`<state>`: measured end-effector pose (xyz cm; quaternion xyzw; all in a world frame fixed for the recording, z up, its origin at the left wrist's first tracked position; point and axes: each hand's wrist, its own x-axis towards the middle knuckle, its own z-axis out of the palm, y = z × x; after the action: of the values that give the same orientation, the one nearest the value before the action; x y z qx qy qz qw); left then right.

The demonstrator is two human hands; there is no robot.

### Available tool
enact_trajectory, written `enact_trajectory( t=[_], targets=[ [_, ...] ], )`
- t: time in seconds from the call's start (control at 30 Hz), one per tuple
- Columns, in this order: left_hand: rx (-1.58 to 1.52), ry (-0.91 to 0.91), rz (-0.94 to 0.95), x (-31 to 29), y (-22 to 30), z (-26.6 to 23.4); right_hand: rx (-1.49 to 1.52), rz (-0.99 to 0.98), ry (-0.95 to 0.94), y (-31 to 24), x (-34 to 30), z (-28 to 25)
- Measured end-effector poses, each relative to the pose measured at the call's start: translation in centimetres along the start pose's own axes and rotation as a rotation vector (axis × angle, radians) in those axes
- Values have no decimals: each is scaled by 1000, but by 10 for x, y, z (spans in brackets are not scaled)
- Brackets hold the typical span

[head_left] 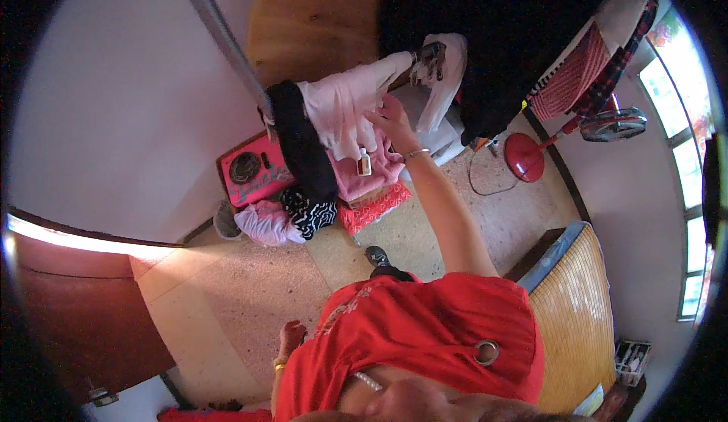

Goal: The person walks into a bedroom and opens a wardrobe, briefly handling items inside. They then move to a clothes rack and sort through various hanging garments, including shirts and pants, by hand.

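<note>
My right hand [393, 124], a bangle at its wrist, reaches forward to a pale pink garment [341, 107] draped at the far side. Its thumb and fingers look spread against the cloth's right edge. Beside the pink garment hangs a black garment [299, 138]. Below them a small white bottle with a brown label [364, 163] rests on a folded pink cloth [349, 179], over a red patterned box [375, 208]. Down at my left side is my left hand [292, 337], near no object; its fingers are too dark and foreshortened to read.
A red stand fan [525, 156] stands at the right. A bed with a woven mat [572, 308] lies at near right. A pink box [258, 168], a lilac cloth [267, 223] and a black-and-white patterned cloth [309, 213] sit far left. A metal pole [224, 35] slants above.
</note>
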<state>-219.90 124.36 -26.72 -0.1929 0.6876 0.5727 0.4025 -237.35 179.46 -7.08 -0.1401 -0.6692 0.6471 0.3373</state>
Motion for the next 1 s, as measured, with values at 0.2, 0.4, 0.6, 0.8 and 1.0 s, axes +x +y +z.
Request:
enact_trajectory(
  t=[0.2, 0.4, 0.6, 0.8, 1.0],
  targets=[
    [159, -133, 198, -11, 60, 92, -186, -16, -432, 10, 28, 6],
    [351, 26, 69, 27, 22, 80, 189, 252, 22, 13, 56, -36],
    [406, -37, 104, 22, 42, 65, 301, 217, -91, 39, 75, -37],
    [946, -61, 171, 60, 58, 58, -174, 46, -9, 49, 73, -76],
    [404, -213, 556, 85, 113, 68, -516, -72, 442, 75, 113, -182]
  ],
)
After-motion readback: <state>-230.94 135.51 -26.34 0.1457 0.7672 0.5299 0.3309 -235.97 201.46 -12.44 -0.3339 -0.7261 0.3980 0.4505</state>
